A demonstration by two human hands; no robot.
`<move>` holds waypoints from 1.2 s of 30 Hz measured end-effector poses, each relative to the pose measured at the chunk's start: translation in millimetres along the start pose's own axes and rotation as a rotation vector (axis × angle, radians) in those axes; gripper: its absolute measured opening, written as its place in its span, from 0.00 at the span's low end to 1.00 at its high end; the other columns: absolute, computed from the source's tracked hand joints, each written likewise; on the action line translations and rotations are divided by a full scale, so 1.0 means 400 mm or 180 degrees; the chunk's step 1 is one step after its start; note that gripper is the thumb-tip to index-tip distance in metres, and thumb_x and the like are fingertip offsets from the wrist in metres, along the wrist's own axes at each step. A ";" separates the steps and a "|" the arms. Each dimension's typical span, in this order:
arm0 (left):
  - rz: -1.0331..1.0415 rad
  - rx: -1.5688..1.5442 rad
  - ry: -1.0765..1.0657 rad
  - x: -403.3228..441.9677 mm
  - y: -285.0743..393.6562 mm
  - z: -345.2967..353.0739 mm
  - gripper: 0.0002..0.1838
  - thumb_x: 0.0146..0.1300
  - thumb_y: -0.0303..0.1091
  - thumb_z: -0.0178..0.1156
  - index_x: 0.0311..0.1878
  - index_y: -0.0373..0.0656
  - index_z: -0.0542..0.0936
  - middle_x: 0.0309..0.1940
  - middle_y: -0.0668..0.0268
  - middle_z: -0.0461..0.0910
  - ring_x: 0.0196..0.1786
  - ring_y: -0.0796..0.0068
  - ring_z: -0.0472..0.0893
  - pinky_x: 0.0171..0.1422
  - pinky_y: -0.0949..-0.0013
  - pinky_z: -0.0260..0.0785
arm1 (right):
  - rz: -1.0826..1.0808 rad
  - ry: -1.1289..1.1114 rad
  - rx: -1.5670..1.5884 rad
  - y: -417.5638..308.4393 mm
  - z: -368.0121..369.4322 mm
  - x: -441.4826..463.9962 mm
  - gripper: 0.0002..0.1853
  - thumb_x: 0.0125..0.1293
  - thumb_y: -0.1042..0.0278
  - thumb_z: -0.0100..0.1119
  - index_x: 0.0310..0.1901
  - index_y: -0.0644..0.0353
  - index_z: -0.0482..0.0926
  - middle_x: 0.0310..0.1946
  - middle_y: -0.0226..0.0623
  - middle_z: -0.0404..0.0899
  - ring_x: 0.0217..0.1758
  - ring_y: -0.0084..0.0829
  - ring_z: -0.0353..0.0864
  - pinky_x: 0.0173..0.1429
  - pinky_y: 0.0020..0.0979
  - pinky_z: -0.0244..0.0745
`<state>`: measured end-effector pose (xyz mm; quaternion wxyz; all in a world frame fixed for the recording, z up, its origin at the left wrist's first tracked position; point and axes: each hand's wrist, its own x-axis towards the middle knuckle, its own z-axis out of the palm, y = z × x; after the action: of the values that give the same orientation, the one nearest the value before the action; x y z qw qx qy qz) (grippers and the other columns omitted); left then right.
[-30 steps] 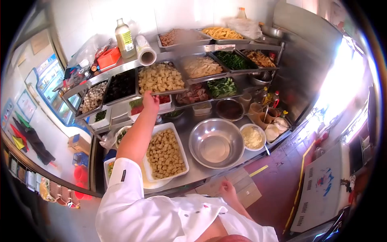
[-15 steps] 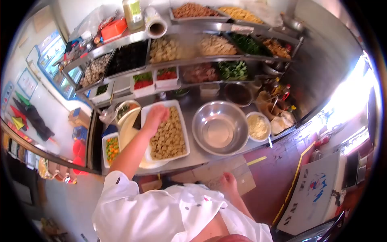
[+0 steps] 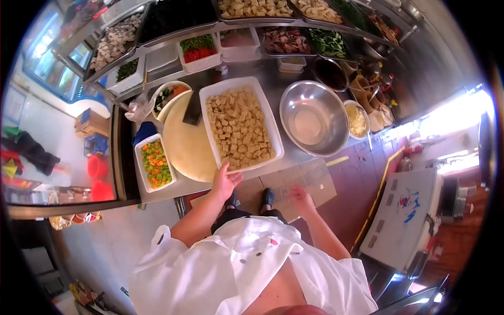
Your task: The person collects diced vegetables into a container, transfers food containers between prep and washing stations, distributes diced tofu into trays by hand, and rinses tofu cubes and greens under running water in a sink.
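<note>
A white rectangular tub (image 3: 205, 131) full of light-brown food cubes (image 3: 239, 126) stands on the counter, partly over a round pale cutting board (image 3: 184, 142). My left hand (image 3: 226, 182) is at the tub's near edge, fingertips by its lower left corner, fingers apart. I cannot tell whether it presses on the rim. My right hand (image 3: 302, 200) hangs in front of the counter, above the cardboard on the floor. It is slightly blurred, its fingers look apart, and nothing shows in it. A cleaver blade (image 3: 193, 111) lies on the board, beside the tub.
Right of the tub stands a steel bowl (image 3: 336, 126), with a small bowl of pale chopped food (image 3: 357, 121) beyond it. A tub of diced vegetables (image 3: 157, 163) sits at the left. Trays of ingredients (image 3: 254, 9) fill the shelves behind. Cardboard (image 3: 315, 181) covers the floor.
My left hand has drawn back from above the tub's far left part to its near edge, and its fingers have spread. The view has shifted down toward the counter. My right hand stays low.
</note>
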<state>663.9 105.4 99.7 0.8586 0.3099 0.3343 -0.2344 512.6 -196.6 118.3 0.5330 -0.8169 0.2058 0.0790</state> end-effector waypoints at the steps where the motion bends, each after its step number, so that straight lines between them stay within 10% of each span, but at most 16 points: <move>1: 0.0021 -0.0017 0.0116 0.043 -0.008 -0.017 0.17 0.68 0.38 0.62 0.51 0.40 0.69 0.57 0.52 0.69 0.59 0.51 0.73 0.64 0.42 0.76 | -0.0007 -0.0060 -0.0066 0.001 0.025 -0.021 0.14 0.69 0.70 0.61 0.54 0.63 0.80 0.38 0.36 0.84 0.41 0.23 0.84 0.44 0.26 0.79; 10: 0.0468 0.0827 -0.0437 0.066 0.038 -0.182 0.03 0.71 0.31 0.54 0.42 0.44 0.73 0.39 0.64 0.68 0.51 0.64 0.74 0.71 0.43 0.71 | 0.1028 0.0301 -0.0002 0.223 0.058 -0.362 0.18 0.69 0.64 0.64 0.56 0.64 0.81 0.39 0.39 0.87 0.41 0.27 0.86 0.46 0.31 0.81; 13: 0.1642 0.2799 -0.1156 -0.185 0.026 -0.173 0.08 0.74 0.30 0.47 0.43 0.38 0.75 0.50 0.54 0.77 0.61 0.57 0.76 0.71 0.46 0.70 | 0.1833 0.0729 -0.0537 0.464 0.004 -0.519 0.19 0.67 0.57 0.63 0.53 0.61 0.84 0.44 0.45 0.87 0.46 0.41 0.87 0.53 0.39 0.81; 14: 0.1185 0.1959 -0.1270 -0.141 0.042 -0.305 0.13 0.69 0.22 0.56 0.56 0.36 0.75 0.59 0.51 0.76 0.62 0.54 0.76 0.70 0.40 0.71 | 0.1984 0.0798 -0.0648 0.540 -0.009 -0.593 0.19 0.67 0.56 0.63 0.53 0.61 0.85 0.46 0.47 0.87 0.48 0.44 0.87 0.54 0.41 0.81; 21: 0.0887 0.1694 -0.0570 -0.555 -0.199 -0.390 0.30 0.66 0.40 0.46 0.68 0.32 0.70 0.65 0.52 0.74 0.69 0.58 0.72 0.73 0.50 0.63 | 0.2310 0.0466 -0.1083 1.017 -0.055 -1.069 0.19 0.65 0.57 0.56 0.45 0.63 0.87 0.46 0.57 0.85 0.52 0.56 0.84 0.56 0.50 0.78; 25: 0.0696 0.2077 -0.0762 -0.635 -0.406 -0.290 0.30 0.65 0.39 0.47 0.67 0.31 0.70 0.65 0.52 0.74 0.69 0.58 0.72 0.74 0.51 0.62 | 0.1666 0.0559 -0.0998 1.082 -0.118 -1.194 0.19 0.64 0.57 0.56 0.41 0.66 0.87 0.40 0.59 0.85 0.46 0.58 0.85 0.53 0.51 0.80; 36: -0.0515 0.4004 -0.3084 -0.643 -1.028 0.352 0.30 0.61 0.37 0.49 0.64 0.29 0.72 0.64 0.52 0.74 0.69 0.58 0.71 0.75 0.53 0.61 | 0.2776 0.3300 0.1352 1.002 -0.246 -1.476 0.19 0.65 0.52 0.59 0.49 0.56 0.86 0.50 0.47 0.85 0.56 0.47 0.84 0.60 0.44 0.78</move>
<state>302.0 -228.6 212.6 0.5528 0.5748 -0.2496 -0.5493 -197.8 -275.7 29.1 0.4340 -0.4708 0.7522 -0.1556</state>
